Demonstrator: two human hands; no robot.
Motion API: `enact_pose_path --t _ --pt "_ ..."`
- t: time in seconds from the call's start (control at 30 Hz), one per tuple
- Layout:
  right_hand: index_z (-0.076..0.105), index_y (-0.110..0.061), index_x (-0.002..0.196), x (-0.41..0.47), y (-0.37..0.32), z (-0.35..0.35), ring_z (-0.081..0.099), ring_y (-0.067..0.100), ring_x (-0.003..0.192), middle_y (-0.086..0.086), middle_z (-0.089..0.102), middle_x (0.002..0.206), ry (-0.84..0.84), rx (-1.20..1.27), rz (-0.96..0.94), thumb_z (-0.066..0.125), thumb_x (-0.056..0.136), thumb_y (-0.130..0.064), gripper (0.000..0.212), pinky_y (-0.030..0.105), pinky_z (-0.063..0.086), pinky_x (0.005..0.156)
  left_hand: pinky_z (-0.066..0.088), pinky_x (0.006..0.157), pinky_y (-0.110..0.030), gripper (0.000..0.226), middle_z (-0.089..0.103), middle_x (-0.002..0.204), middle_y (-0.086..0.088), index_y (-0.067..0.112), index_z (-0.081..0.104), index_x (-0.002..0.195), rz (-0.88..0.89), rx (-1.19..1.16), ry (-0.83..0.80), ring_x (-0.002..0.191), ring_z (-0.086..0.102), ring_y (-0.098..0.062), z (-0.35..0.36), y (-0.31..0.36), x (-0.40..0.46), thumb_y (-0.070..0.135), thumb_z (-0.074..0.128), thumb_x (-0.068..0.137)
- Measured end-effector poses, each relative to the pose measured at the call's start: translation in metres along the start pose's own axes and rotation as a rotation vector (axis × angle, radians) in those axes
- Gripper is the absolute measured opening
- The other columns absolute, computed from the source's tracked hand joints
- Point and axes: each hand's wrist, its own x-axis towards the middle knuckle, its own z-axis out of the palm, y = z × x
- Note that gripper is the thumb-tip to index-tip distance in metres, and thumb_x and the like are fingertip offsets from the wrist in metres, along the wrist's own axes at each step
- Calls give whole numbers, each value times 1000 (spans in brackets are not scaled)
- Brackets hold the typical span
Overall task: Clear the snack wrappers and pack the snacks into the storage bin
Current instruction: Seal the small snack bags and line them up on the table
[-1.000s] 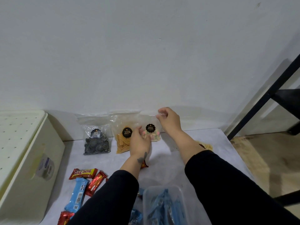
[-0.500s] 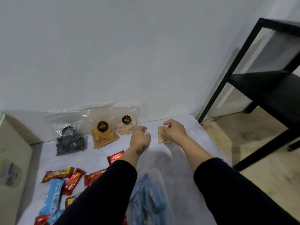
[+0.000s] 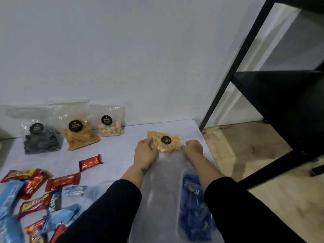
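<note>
Far left, against the wall: three clear pouches w/ black round labels, leaning upright so labels face out: dark snack pouch (image 3: 41, 139), yellow stick pouch (image 3: 79, 135), pastel candy pouch (image 3: 110, 127). Look parked there as a sorted row, pending packing (my read).

Near left on the worktop (image 3: 119, 149): loose scatter of red bars (image 3: 90, 162) and blue wrappers (image 3: 10, 195), flat, some overlapping. Not yet binned. Can't tell which are empty wrappers vs full snacks.

Centre: left hand (image 3: 145, 152) grips the left short edge of the nut pouch (image 3: 164, 142), fingers curled over it, thumb side hidden. Pouch lies about flat, label up, far of the bin; whether it rests on the worktop or is just lifted, can't tell.

Right of that: right hand (image 3: 192, 148) holds the pouch's right edge, fingers curled round it. Two-hand hold at opposite ends prob. keeps the floppy pouch level so contents don't bunch.

Near centre-right: clear storage bin (image 3: 164, 195) between the forearms, blurred, w/ blue packets (image 3: 193, 207) stacked along its right side. Left part looks free, so likely spot for the nut pouch.

Far right: black shelf frame (image 3: 233, 74) on the floor, off the worktop edge.
</note>
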Motion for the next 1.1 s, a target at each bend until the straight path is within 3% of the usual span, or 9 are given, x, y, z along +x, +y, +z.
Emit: enact_pose_path --t 0.07,0.13,0.2,0.33,0.5,0.6,0.7,0.87,1.1 --pt "65 -8 105 3 1 -2 58 26 93 13 60 102 -37 102 35 58 86 -15 21 32 49 82 43 98 -28 48 56 129 -14 12 48 137 1 2 32 112 58 -26 3 0 -5 15 52 90" --pt "66 -8 108 5 -2 -8 61 29 98 12 64 108 -25 222 47 61 85 -11 24 32 51 82 39 79 -12 46 61 124 -15 9 49 136 -10 -6 45 90 62 -14 6 0 -9 11 52 90" --pt "66 -12 114 5 -10 -16 62 27 101 9 66 115 -22 298 -7 62 85 -11 30 30 51 83 35 69 -9 45 63 120 -15 7 49 135 -39 -11 42 74 57 -9 7 1 -13 9 52 91" --pt "70 -17 97 -6 -42 -35 59 18 70 3 66 85 -91 424 -185 61 85 -8 17 26 49 64 42 100 -31 47 49 135 -19 8 49 133 -69 -9 60 117 53 -32 5 9 -20 19 55 87" --pt "67 -15 96 -36 -81 -57 55 10 53 -5 52 64 -259 217 -472 59 89 -1 18 15 44 44 26 107 -23 50 38 146 -13 6 37 141 37 -158 174 135 36 -23 -15 41 -24 23 50 95" --pt "69 -12 97 -47 -85 -59 60 17 60 -5 54 64 -325 121 -579 57 90 -1 18 22 48 54 33 98 -19 38 49 136 -7 11 45 134 133 -246 242 126 45 -20 -26 58 -21 25 46 98" --pt "72 -12 97 -51 -81 -63 60 16 63 -4 57 67 -276 71 -649 61 87 -3 17 25 50 63 39 70 -12 14 62 102 -2 13 57 103 154 -330 281 96 56 -17 -32 63 -21 20 46 98" --pt "74 -6 93 -45 -64 -80 56 3 61 -11 59 67 -193 -19 -642 68 84 -8 11 21 47 65 46 84 -29 10 62 80 7 15 56 87 127 -405 325 88 60 -18 -32 53 -19 17 51 95" --pt "73 -7 97 -36 -52 -80 46 -3 61 -16 51 65 -136 -88 -604 64 89 -11 13 10 35 52 49 88 -33 10 65 91 -1 12 58 93 111 -422 276 94 63 -18 -25 60 -13 19 51 96"
